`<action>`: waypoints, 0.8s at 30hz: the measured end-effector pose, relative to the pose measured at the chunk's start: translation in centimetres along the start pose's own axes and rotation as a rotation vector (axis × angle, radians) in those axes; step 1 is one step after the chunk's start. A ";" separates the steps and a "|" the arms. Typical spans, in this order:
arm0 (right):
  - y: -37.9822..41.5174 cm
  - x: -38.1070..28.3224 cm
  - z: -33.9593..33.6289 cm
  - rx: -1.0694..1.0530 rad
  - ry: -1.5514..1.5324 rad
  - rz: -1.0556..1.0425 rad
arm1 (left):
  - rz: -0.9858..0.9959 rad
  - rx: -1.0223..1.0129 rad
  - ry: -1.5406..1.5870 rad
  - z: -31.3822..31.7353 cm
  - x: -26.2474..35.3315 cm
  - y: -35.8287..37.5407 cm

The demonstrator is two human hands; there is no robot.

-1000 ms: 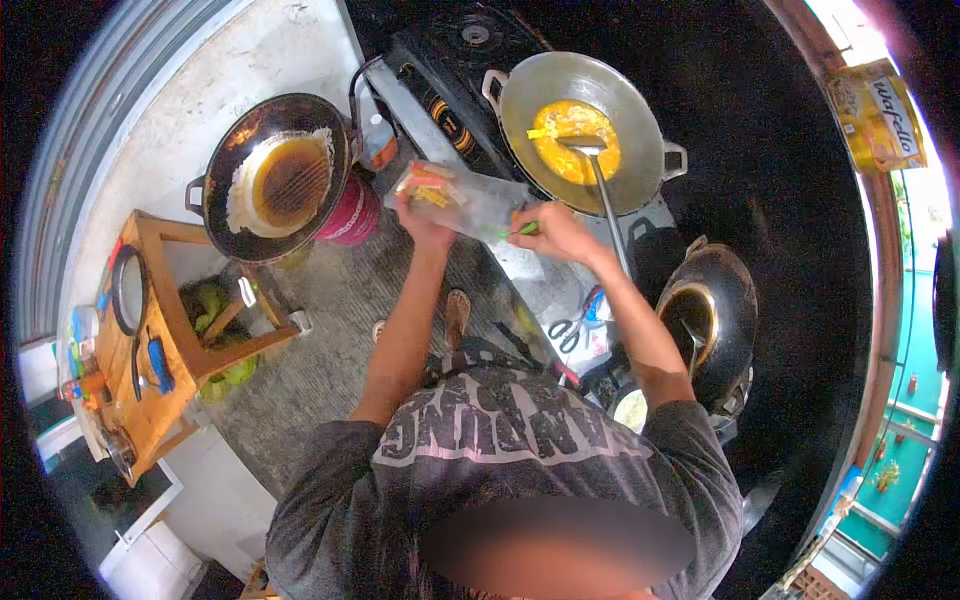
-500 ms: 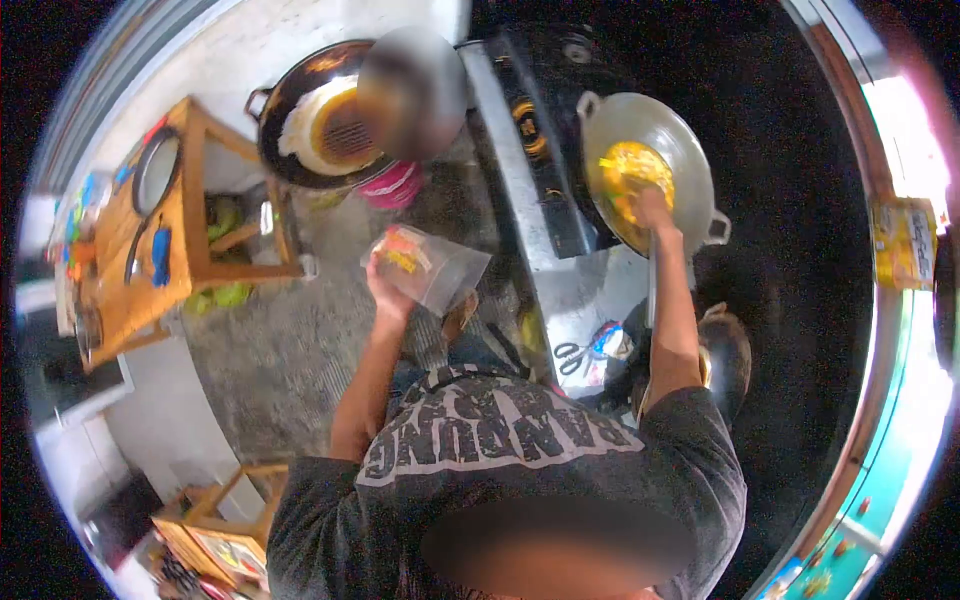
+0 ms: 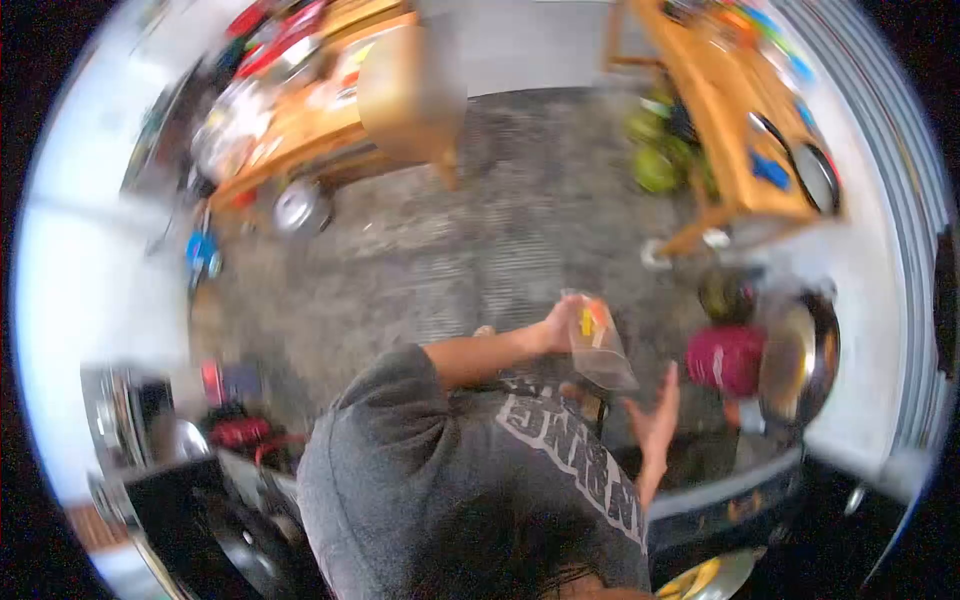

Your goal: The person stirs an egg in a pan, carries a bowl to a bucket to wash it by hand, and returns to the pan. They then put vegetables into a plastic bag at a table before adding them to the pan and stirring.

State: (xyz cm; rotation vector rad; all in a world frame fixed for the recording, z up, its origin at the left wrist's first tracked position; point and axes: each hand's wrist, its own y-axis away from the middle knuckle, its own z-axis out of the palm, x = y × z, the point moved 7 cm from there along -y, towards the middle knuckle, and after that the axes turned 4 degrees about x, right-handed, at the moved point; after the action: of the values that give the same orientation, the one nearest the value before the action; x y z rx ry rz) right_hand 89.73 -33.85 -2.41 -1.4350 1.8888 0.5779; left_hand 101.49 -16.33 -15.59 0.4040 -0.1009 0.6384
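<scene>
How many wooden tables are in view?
2. One wooden table stands at the upper left, cluttered; another wooden table at the upper right holds pans. Blur may hide more.

- Plastic bag point(image 3: 598, 345): clear and crinkled, with orange and yellow pieces showing at its upper end.
- It hangs in the air over the grey floor, upper end gripped, the rest slanting down to the right.
- It is blurred, so what the pieces are cannot be told.
</scene>
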 end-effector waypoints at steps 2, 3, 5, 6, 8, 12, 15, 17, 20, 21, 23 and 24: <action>-2.9 -9.7 8.2 -0.136 -0.021 -0.305 | 0.008 0.023 0.051 -4.7 4.3 3.8; -3.2 -12.9 12.0 -0.203 -0.015 -0.441 | 0.045 0.041 0.014 -7.5 6.4 5.9; -3.6 -17.4 20.5 -0.386 -0.070 -0.515 | 0.098 0.060 -0.025 -11.3 11.8 11.3; -3.9 -19.6 24.0 -0.479 -0.090 -0.551 | 0.117 0.068 -0.015 -12.7 14.3 14.7; -4.8 -23.8 29.8 -0.578 -0.111 -0.556 | 0.098 0.259 0.097 -15.3 18.5 20.8; -6.8 -33.5 37.5 -0.732 -0.062 -0.578 | 0.130 0.776 0.242 -19.2 23.6 31.3; -9.5 -35.8 44.4 -0.831 -0.002 -0.522 | 0.340 0.962 0.391 -26.0 26.2 36.0; -11.6 -38.1 48.9 -0.864 -0.024 -0.528 | 0.484 1.006 0.494 -28.7 29.2 38.8; -15.1 -43.6 55.6 -0.875 -0.063 -0.613 | 0.669 1.015 0.538 -30.5 35.5 42.4; -16.3 -45.8 58.2 -0.873 -0.062 -0.656 | 0.720 1.016 0.508 -31.4 38.1 43.5; -18.6 -50.0 62.9 -0.854 -0.118 -0.644 | 0.816 1.023 0.449 -32.9 43.6 45.7; -19.6 -52.5 65.1 -0.832 -0.184 -0.583 | 0.839 1.071 0.427 -33.4 46.4 47.1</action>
State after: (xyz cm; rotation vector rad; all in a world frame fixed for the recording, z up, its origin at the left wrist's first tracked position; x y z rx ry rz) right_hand 133.09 40.25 -5.66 -2.2298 1.0024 1.2134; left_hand 109.48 57.14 -20.55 1.2729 0.5378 1.5889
